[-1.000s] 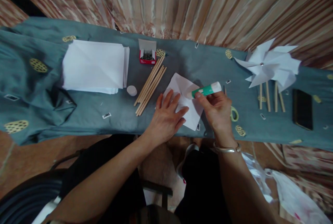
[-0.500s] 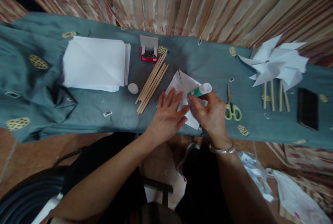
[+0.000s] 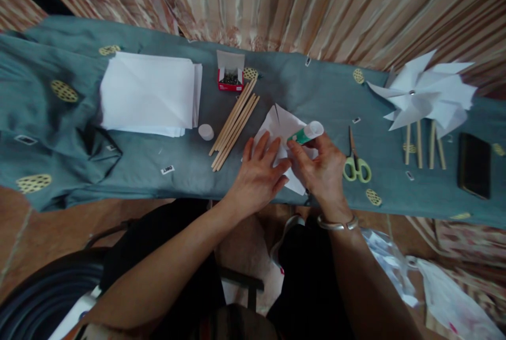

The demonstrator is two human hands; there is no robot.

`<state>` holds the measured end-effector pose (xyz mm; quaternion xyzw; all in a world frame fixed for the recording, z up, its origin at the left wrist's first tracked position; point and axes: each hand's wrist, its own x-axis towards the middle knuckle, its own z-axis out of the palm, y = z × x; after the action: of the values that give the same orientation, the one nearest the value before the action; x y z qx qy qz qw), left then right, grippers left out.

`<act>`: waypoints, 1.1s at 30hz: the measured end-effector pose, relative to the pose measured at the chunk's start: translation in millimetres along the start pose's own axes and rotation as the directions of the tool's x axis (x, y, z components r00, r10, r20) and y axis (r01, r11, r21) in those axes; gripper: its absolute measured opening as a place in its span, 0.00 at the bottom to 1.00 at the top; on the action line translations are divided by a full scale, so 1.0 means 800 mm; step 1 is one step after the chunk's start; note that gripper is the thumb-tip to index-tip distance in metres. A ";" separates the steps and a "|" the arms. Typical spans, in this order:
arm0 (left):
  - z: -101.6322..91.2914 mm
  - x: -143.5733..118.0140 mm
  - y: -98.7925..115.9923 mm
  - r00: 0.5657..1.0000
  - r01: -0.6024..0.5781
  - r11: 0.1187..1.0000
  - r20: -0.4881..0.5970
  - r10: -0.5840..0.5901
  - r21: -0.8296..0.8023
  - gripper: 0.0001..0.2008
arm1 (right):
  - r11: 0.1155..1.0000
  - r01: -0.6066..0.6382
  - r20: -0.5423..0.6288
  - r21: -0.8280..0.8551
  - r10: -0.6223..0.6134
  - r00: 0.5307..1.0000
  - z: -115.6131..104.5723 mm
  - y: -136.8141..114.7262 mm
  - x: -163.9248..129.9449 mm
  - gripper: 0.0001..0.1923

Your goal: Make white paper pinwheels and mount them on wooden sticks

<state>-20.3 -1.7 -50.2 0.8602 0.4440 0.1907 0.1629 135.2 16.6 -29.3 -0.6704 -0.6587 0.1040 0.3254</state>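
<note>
The left hand (image 3: pixel 259 176) lies flat with fingers spread on the folded white paper (image 3: pixel 282 126) at the table's near edge, while the right hand (image 3: pixel 322 168) grips a green glue stick (image 3: pixel 306 133) just right of it, its tip against the paper.

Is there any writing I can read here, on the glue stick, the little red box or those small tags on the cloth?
Nothing can be read.
Glue stick, in the right hand: label too blurred.
Red box: no legible print.
Small tag on the tablecloth: dark marks, too small to read.
Phone: dark screen.
</note>
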 end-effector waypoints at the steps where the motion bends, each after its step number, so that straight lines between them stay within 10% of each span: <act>1: 0.000 0.000 0.000 1.000 0.000 1.000 -0.003 0.000 -0.001 0.18 | 1.000 0.001 -0.002 -0.002 -0.001 1.000 0.000 0.000 0.000 0.14; 33: -0.002 0.001 0.000 1.000 0.004 1.000 0.013 -0.004 -0.019 0.18 | 0.999 0.037 0.039 0.004 -0.038 0.999 0.000 -0.003 -0.002 0.15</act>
<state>-20.3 -1.2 -48.8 0.8589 0.4428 0.1893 0.1743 133.3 14.7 -28.4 -0.6552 -0.6771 0.1122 0.3156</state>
